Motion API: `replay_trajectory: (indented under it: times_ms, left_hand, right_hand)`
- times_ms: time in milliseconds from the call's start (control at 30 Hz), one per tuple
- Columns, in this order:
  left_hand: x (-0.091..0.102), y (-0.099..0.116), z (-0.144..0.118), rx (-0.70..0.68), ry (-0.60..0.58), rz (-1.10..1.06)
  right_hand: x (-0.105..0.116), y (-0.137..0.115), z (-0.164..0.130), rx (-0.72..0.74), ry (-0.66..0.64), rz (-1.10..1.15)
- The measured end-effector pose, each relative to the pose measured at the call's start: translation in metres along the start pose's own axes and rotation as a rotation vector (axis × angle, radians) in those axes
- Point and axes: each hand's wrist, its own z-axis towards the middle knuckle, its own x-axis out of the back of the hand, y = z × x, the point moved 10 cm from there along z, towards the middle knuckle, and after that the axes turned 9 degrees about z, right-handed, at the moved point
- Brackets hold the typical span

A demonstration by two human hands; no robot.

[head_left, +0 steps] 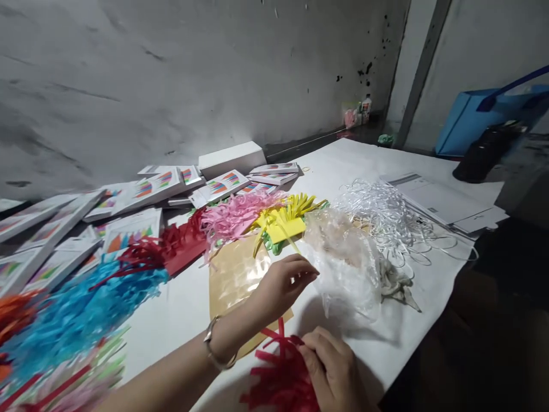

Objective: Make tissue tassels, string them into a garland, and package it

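Observation:
My left hand, with a metal bangle at its wrist, is raised above the table. Its thumb and fingertips come together in a pinch; whatever may be between them is too small to make out. Lower down, my right hand closes its fingers on the edge of a red fringed paper tassel, whose strips spread to the left. Beneath my left arm lies a brown sheet with a clear plastic cover. Just beyond it is yellow fringed paper.
Pink, dark red and blue fringed paper lie along the left. Several printed boxes pile against the wall. To the right are crumpled clear plastic, tangled white string, flat white cards and a blue bag.

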Motion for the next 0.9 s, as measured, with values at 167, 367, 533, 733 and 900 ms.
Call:
replay_trajectory:
  times_ms: [167, 367, 533, 733, 900]
  left_hand:
    - [-0.066, -0.011, 0.065, -0.117, -0.167, 0.32]
    - [-0.077, -0.016, 0.071, -0.115, -0.183, 0.325]
    - [-0.028, -0.017, 0.016, -0.001, -0.134, 0.032]
    - [0.001, -0.018, -0.083, 0.24, -0.156, -0.313]
    - [0.01, -0.01, -0.141, 0.309, -0.089, -0.429]
  right_hand:
    - [-0.009, 0.003, -0.003, 0.131, 0.036, -0.151]
    - [-0.015, 0.004, -0.004, 0.172, 0.022, -0.201]
    - [0.003, 0.014, -0.009, 0.026, 0.068, -0.116]
    - [0.011, 0.004, -0.009, -0.065, 0.002, -0.013]
    - [-0.018, -0.045, 0.0, 0.12, -0.181, -0.092]
